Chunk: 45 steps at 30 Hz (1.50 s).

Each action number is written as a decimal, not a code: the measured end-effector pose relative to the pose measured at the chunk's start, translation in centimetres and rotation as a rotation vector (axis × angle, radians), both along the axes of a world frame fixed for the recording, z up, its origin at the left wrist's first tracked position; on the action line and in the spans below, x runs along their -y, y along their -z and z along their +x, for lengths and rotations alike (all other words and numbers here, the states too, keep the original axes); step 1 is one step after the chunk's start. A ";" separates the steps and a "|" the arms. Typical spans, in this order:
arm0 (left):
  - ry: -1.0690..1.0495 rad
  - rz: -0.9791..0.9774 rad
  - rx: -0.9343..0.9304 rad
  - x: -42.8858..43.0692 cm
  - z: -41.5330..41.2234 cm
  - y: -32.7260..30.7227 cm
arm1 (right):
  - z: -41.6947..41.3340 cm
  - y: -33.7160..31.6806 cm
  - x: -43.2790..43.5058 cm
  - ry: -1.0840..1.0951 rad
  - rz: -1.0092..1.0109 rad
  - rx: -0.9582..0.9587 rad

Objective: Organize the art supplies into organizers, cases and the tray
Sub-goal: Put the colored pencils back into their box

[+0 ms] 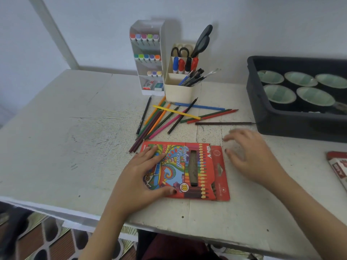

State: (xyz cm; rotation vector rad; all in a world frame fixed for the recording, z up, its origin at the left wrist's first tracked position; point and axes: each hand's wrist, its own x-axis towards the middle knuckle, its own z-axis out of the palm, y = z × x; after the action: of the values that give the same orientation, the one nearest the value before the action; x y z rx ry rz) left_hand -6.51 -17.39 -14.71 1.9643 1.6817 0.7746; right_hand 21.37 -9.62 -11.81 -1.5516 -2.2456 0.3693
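Left hand (148, 171), fingers flat, is pressing the pencil box (199, 166) near the front table (75, 147) edge; right hand (251, 154) is hovering spread, empty.

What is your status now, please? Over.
Left hand flat on pencil box. Right hand open, empty, beside box. Colored pencils loose behind box.

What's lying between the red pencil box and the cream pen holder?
Loose coloured pencils lie scattered on the table between the pencil box and the pen holder, in the head view.
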 end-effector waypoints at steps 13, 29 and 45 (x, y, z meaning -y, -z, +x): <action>-0.005 -0.007 0.005 -0.1 -0.2 0.1 | -0.2 1.3 -3.8 0.097 0.210 0.184; 0.013 0.008 0.006 -0.2 -0.3 0.2 | 3.2 1.8 5.6 0.161 0.061 -0.067; 0.005 -0.008 -0.003 0.2 -0.3 0.1 | 2.0 2.3 4.1 -0.113 0.159 0.092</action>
State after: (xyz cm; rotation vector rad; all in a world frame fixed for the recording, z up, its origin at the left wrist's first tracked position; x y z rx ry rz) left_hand -6.82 -17.59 -14.76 1.9649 1.6784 0.7617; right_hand 23.41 -13.72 -14.10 -1.3912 -2.3759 0.1475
